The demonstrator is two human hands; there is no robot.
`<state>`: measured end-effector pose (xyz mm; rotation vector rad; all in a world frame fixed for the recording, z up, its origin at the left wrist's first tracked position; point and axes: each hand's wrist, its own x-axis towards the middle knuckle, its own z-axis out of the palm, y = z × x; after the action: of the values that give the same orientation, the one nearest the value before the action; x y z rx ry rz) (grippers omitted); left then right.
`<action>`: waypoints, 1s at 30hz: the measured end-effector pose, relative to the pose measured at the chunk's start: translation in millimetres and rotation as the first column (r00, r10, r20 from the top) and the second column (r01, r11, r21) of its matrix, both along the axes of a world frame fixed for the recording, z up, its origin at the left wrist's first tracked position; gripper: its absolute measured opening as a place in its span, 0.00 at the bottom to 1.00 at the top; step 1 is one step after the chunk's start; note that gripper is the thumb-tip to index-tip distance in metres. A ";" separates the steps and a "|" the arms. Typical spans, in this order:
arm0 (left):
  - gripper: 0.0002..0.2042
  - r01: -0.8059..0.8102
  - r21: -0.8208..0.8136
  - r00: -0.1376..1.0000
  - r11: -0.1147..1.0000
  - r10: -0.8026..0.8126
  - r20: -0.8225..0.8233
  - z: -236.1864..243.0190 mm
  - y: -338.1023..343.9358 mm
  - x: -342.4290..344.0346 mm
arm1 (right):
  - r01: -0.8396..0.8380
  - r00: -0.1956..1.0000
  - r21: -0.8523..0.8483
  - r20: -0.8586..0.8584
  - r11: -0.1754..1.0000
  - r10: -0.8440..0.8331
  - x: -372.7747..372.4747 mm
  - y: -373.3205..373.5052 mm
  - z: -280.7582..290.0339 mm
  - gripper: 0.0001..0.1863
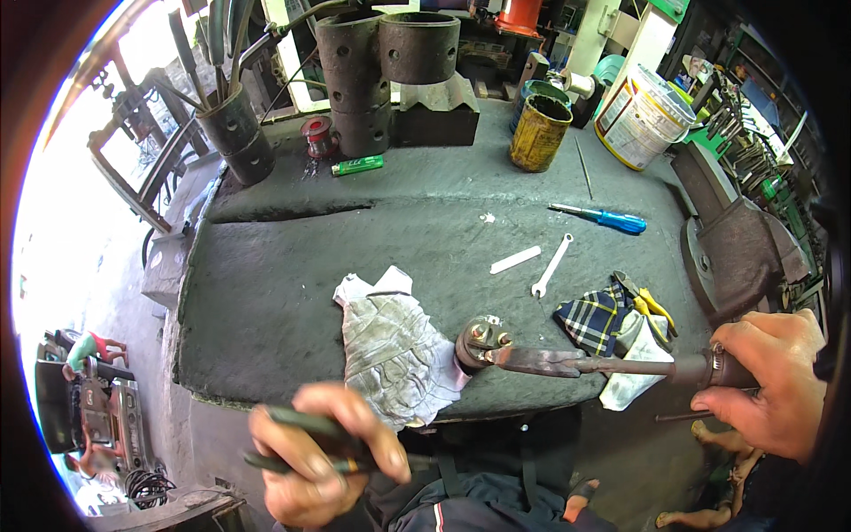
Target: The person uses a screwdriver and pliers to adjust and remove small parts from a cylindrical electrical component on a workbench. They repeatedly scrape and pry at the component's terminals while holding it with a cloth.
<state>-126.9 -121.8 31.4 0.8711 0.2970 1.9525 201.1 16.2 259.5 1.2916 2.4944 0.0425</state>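
Observation:
My left hand (324, 457), slightly blurred, is closed round pliers (310, 422) with dark handles in front of the bench edge; their jaws are hard to see. On the right, my right hand (767, 377) grips the dark handle of a long metal rod tool (620, 364), with a hose clamp at the grip. Its flattened, brownish end meets a round dark metal piece (480, 341) carrying two bolts; how they join cannot be made out. Beside that piece lies a crumpled grey-white rag (394, 355). Behind the rod are a plaid cloth (592, 319) and yellow-handled pliers (654, 306).
On the dark bench (266, 310) lie a wrench (553, 266), a white stick (515, 260), a blue screwdriver (612, 219) and a green lighter (358, 166). Metal cylinders (350, 80), a yellow can (540, 133), a white bucket (640, 120) and a vise (745, 248) stand around. Other people are beyond.

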 end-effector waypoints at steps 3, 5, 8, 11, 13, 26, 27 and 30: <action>0.11 0.070 0.137 0.997 0.988 -0.064 -0.048 19.3 62.8 -8.2 | 0.247 0.967 -0.081 0.076 0.966 -0.241 0.8 -13.9 15.0 0.36; 0.12 0.056 0.100 0.995 0.993 -0.047 -0.083 35.5 86.0 -3.6 | 0.250 0.967 -0.108 0.074 0.962 -0.243 0.6 -10.6 13.0 0.37; 0.13 0.084 0.060 0.985 0.995 -0.074 -0.154 42.6 116.9 4.5 | 0.176 0.984 -0.077 0.051 0.981 -0.172 8.9 -12.1 6.8 0.38; 0.12 0.120 0.059 0.976 0.991 -0.107 -0.189 34.9 133.9 9.2 | 0.154 0.988 -0.053 0.034 0.987 -0.152 11.0 -13.5 3.3 0.39; 0.12 0.140 0.075 0.971 0.987 -0.122 -0.206 28.1 137.8 10.3 | 0.138 0.990 -0.037 0.020 0.990 -0.138 13.0 -13.1 -0.1 0.39; 0.07 0.281 0.181 0.954 0.942 -0.255 -0.156 20.0 147.1 11.1 | 0.181 0.983 -0.030 0.027 0.983 -0.181 7.7 -14.5 2.1 0.39; 0.07 0.279 0.194 0.956 0.940 -0.254 -0.147 19.6 147.4 11.3 | 0.184 0.983 -0.035 0.033 0.982 -0.182 6.9 -13.8 2.7 0.39; 0.06 0.260 0.193 0.960 0.946 -0.231 -0.160 21.4 145.6 12.2 | 0.192 0.981 -0.059 0.046 0.980 -0.190 5.5 -11.0 3.2 0.39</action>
<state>-114.8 23.8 52.8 1.1268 0.0528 1.7156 206.6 5.2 262.7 1.4817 2.3077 -0.0543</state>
